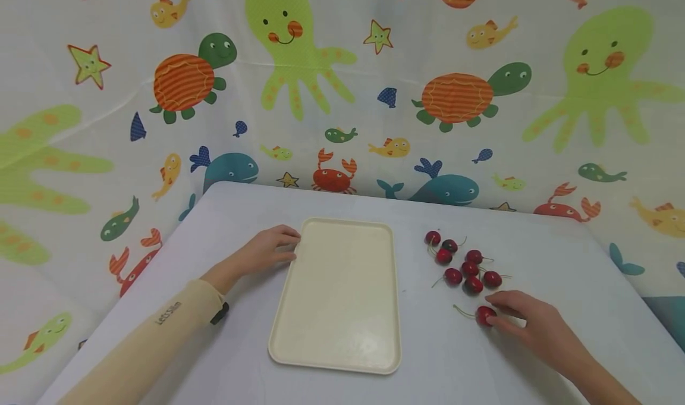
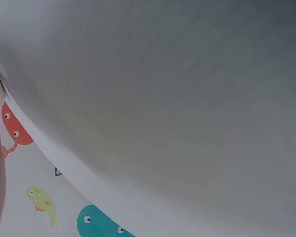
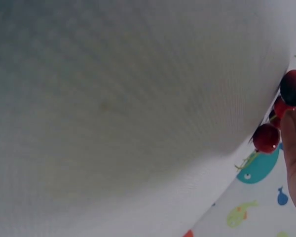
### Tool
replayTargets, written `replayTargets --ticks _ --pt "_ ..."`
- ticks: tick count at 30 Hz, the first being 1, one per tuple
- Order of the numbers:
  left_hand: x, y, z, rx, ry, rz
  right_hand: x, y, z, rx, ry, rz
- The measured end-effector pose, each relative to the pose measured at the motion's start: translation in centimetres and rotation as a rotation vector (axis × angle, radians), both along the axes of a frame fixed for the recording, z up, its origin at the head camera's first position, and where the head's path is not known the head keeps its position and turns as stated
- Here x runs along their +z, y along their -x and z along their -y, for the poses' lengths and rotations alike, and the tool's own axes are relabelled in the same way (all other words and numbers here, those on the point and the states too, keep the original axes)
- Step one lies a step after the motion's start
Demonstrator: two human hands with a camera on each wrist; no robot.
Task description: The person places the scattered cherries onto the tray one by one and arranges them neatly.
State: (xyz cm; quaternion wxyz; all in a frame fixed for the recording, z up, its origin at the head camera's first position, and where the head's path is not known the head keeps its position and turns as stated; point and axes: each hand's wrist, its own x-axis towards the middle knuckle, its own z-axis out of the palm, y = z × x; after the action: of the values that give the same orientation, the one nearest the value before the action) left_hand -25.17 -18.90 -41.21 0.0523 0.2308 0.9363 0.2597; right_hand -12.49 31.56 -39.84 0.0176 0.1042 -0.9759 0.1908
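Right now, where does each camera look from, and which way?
Head: on the head, facing forward and down at table, tray, cherries, curtain; left hand and right hand show.
Left wrist: on that wrist, facing table and curtain; part of left hand at left edge.
Right wrist: on that wrist, facing table, cherries and curtain; fingers at right edge.
Head and right wrist share cherries and right hand.

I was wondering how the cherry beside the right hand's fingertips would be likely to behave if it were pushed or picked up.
If nudged, the cherry would probably roll, as its body looks nearly round. Its glossy skin suggests it might slip from the right hand. Its thin, slightly curved stem would likely swing along when lifted.
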Motion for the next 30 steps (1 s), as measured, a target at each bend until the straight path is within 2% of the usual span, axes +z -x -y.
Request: replayTargets --ticks 6,14,22,30 --pt "0.1 -0.1 -0.1 0.031 0.005 0.021 0.0 -0.1 0.3 -0.001 -0.011 0.009" --pt "-0.1 0.1 -0.1 0.041 -0.002 0.031 -0.5 0.1 0.3 0.0 0.011 0.053" --pt "0.3 0.0 -0.3 0.013 -0.047 0.028 -0.6 0.1 0.4 0.008 0.027 0.122" --pt "0.3 -0.2 -0.1 0.039 -0.045 0.052 -0.3 0.4 1.4 0.018 0.04 0.114"
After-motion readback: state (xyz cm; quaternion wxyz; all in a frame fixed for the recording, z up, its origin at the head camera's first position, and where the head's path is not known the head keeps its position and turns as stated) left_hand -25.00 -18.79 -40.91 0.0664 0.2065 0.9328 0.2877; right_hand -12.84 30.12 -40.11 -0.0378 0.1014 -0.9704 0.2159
